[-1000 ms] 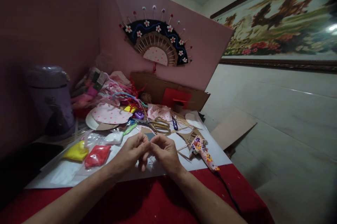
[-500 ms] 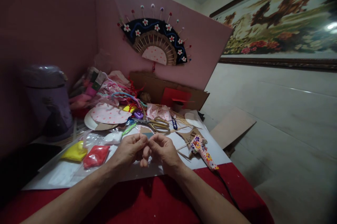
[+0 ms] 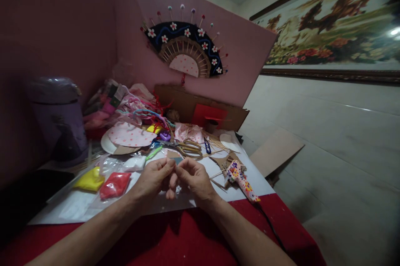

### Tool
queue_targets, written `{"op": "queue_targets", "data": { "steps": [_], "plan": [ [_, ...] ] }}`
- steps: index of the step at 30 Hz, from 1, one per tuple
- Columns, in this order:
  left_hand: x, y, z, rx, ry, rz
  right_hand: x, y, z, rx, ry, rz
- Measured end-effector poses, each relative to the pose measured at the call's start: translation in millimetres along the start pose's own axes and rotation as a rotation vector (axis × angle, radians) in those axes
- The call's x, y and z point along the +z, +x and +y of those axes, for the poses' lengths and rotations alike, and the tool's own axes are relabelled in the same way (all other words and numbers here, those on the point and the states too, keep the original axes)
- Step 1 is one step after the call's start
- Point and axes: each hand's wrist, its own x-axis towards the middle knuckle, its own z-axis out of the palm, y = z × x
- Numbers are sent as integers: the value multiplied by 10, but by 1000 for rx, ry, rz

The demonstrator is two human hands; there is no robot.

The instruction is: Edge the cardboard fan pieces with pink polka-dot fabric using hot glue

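My left hand point(image 3: 158, 176) and my right hand point(image 3: 195, 178) meet fingertip to fingertip over the front of the white paper sheet point(image 3: 75, 207). Thumb and forefinger of each are pinched together. Whatever they pinch is too small or too hidden to name. Just behind the fingertips lies a small blue-grey piece point(image 3: 177, 160), partly covered. Gold-handled scissors point(image 3: 189, 148) rest beyond it. Left of my left hand are a bag of red clay point(image 3: 114, 185) and a bag of yellow clay point(image 3: 89, 180). A flower-patterned glue gun point(image 3: 242, 180) lies to the right of my right hand.
A red cloth point(image 3: 175, 241) covers the table. Polka-dot fabric pieces point(image 3: 131, 136), a blue cutter point(image 3: 207, 146) and thin sticks crowd the back. A lilac container point(image 3: 58, 120) stands at left. A decorated fan point(image 3: 187, 45) hangs on the pink board point(image 3: 237, 58).
My hands hold nearly the same pinched pose at the same spot. The whole view has shifted very slightly; nothing on the table has visibly moved.
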Motion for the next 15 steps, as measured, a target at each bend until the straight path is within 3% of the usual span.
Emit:
{"op": "queue_targets", "data": {
  "steps": [10, 15],
  "plan": [
    [25, -19, 38, 64, 172, 66, 30, -22, -12, -49, -67, 64],
    [33, -30, 21, 101, 258, 91, 35, -47, -8, -122, -222, 124]
  ]
}}
